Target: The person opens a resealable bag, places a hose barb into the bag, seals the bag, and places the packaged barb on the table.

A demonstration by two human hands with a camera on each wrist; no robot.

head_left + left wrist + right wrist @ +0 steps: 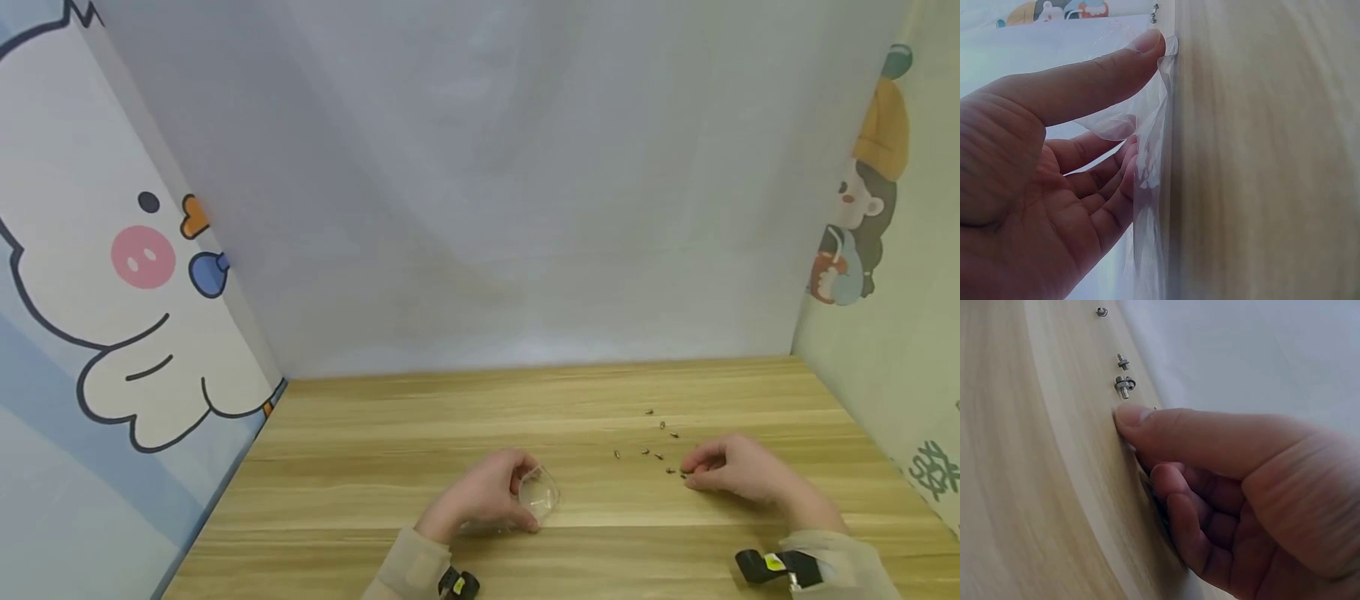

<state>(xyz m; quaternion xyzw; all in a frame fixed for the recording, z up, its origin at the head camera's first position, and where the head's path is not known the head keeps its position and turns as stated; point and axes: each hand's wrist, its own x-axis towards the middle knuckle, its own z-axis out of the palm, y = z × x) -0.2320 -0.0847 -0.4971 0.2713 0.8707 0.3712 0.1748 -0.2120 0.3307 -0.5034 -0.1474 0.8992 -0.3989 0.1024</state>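
Observation:
My left hand holds a clear plastic bag low at the tabletop, thumb along one edge and fingers behind the film. Its mouth gapes rounded toward the right. My right hand is lowered to the wood on the right, thumb and forefinger tips close together. A small metal fitting lies right at those fingertips; whether they pinch it I cannot tell. Just ahead of the thumb, the right wrist view has more threaded metal fittings with dark rings. The other fingers of that hand are curled in.
Several more small fittings are scattered left of and beyond my right hand on the wood-grain table. A pale grey sheet rises behind the table's far edge. Cartoon-printed panels stand at both sides.

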